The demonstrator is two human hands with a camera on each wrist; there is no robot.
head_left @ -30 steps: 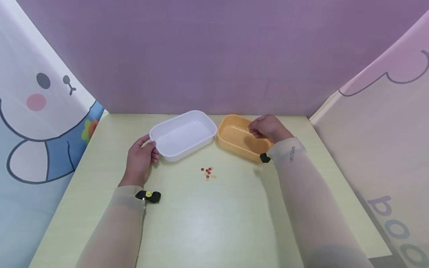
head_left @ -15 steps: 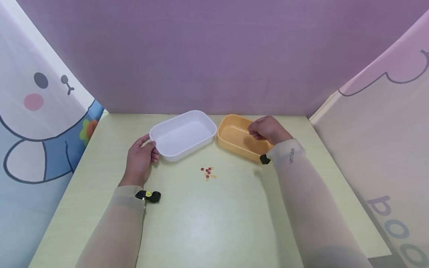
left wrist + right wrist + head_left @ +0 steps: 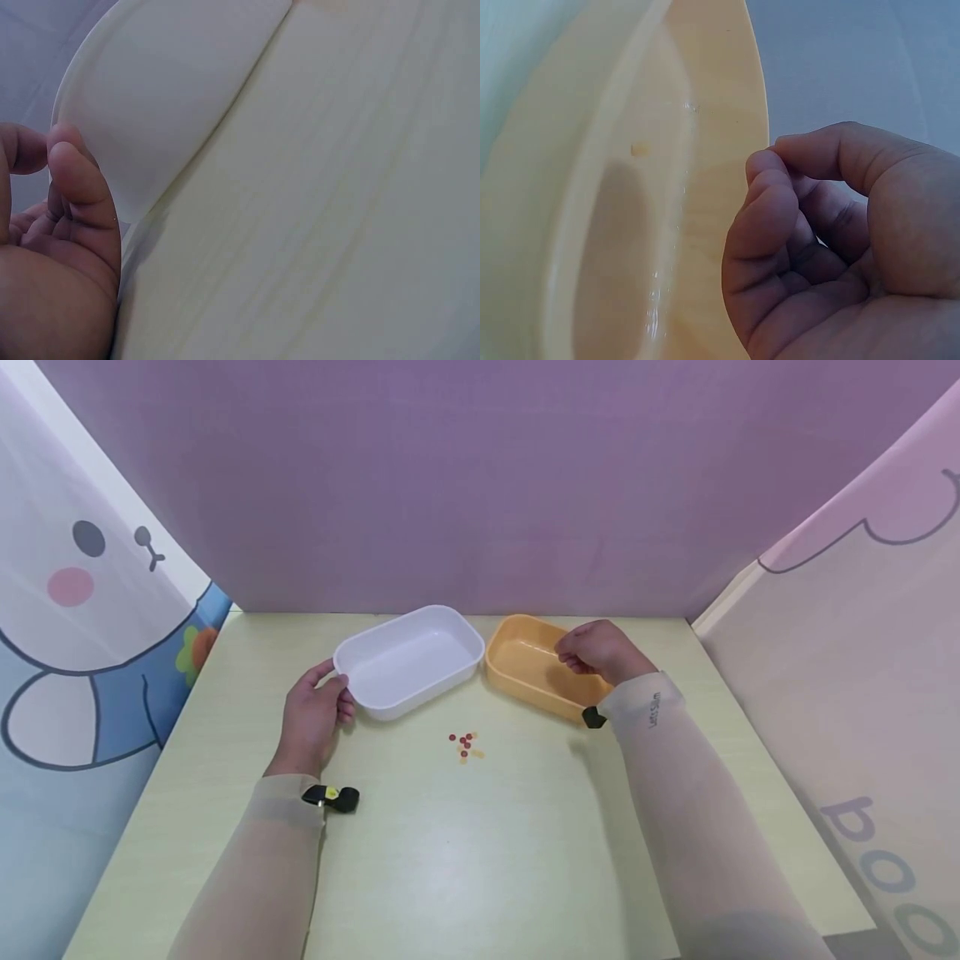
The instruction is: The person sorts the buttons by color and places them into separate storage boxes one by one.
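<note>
At the middle of the table (image 3: 450,868) lie small red discs (image 3: 467,746) and yellow discs (image 3: 478,754) in a loose, partly overlapping cluster. From them, the white tray (image 3: 420,697) stands at 11 o'clock and the orange tray (image 3: 532,692) near 1 o'clock, corners touching or almost. The left hand (image 3: 309,718) has its grip clamped on the white tray, thumb and finger pinching the rim at 8 o'clock; an uneven tug there would probably swing it into its neighbour. The right hand (image 3: 597,649) hangs over the orange tray's 2 o'clock side, thumb and fingertips together; I cannot tell whether anything hides between them. If so, loosening too near the rim could drop it outside. A yellow piece (image 3: 638,150) lies on that tray's floor. The discs look flat, so fingertips could slip or catch two at once.
</note>
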